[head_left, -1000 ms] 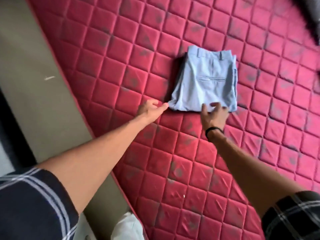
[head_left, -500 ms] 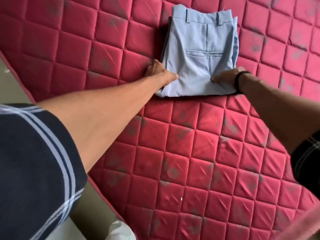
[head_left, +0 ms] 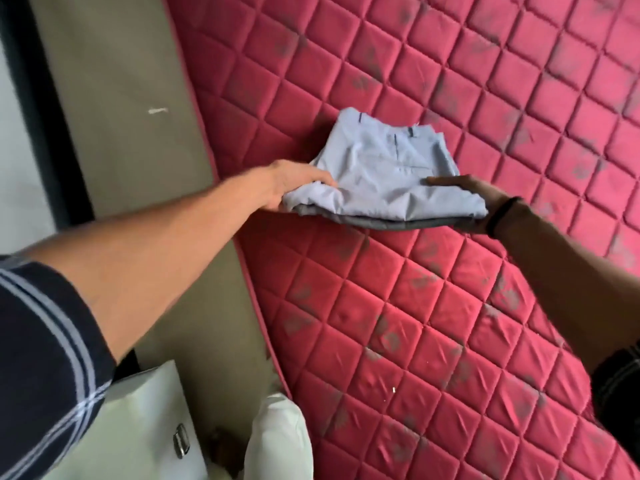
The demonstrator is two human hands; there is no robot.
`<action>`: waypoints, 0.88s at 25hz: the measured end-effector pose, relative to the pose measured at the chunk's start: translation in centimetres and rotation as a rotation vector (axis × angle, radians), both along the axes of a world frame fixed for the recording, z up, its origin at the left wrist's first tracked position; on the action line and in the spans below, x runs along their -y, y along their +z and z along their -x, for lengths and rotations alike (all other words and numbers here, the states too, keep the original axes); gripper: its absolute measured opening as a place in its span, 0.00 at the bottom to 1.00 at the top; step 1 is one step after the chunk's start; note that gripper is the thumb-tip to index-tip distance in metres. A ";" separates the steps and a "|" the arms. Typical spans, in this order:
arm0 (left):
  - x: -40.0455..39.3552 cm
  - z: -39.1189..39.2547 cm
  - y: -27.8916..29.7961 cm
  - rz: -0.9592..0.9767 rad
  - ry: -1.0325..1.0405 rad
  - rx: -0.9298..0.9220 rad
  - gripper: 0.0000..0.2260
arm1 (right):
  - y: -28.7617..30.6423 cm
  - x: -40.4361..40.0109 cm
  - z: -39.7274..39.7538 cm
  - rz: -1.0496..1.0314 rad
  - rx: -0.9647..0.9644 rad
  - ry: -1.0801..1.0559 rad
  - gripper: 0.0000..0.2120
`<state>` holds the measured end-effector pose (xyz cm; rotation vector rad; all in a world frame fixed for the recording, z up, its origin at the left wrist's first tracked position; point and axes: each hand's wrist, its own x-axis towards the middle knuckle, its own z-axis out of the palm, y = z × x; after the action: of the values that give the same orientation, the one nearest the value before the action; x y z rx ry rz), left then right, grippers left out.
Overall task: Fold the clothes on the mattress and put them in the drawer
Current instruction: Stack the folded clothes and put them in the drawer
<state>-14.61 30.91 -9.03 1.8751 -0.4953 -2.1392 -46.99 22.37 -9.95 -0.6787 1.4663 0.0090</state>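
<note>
Folded trousers: pale blue, waistband and belt loops at the far end, a grey layer showing along the near edge; held between both hands above the mattress; left hand: grips the near left corner, thumb over the cloth; right hand: holds the near right edge, thumb flat on top, fingers beneath, black band on the wrist; mattress: red, quilted in diamonds, grey smudges; floor: beige, left of the mattress; white drawer front with a metal handle, bottom left.
</note>
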 end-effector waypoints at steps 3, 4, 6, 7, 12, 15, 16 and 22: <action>-8.0 -7.6 3.2 -0.034 0.138 -0.017 0.07 | 3.2 -3.0 -8.5 -0.111 0.195 0.131 0.30; -11.4 -10.3 4.3 -0.025 0.178 -0.019 0.15 | 3.8 -3.9 -11.8 -0.143 0.216 0.202 0.34; -17.7 -14.0 5.9 -0.033 0.247 -0.057 0.31 | 4.5 -6.0 -17.1 -0.176 0.193 0.324 0.37; -21.3 -15.6 6.9 -0.040 0.319 -0.072 0.32 | 4.7 -7.3 -20.0 -0.171 0.159 0.403 0.35; -39.5 -19.2 11.1 -0.001 0.660 -0.170 0.20 | 5.5 -16.2 -32.8 -0.146 0.067 0.757 0.36; -51.1 -19.2 11.6 0.016 0.864 -0.191 0.12 | 5.9 -23.9 -39.8 -0.167 0.063 0.928 0.37; -54.9 -18.8 11.4 0.007 0.947 -0.189 0.10 | 7.1 -27.7 -42.0 -0.182 0.040 0.988 0.38; -77.6 -13.6 7.1 -0.098 1.353 -0.100 0.34 | 10.6 -51.0 -52.2 -0.238 0.062 1.409 0.11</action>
<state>-1.00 108.52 -1.93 1.3785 0.7370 -1.2601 5.18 73.42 0.64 -1.3555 0.6541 1.2022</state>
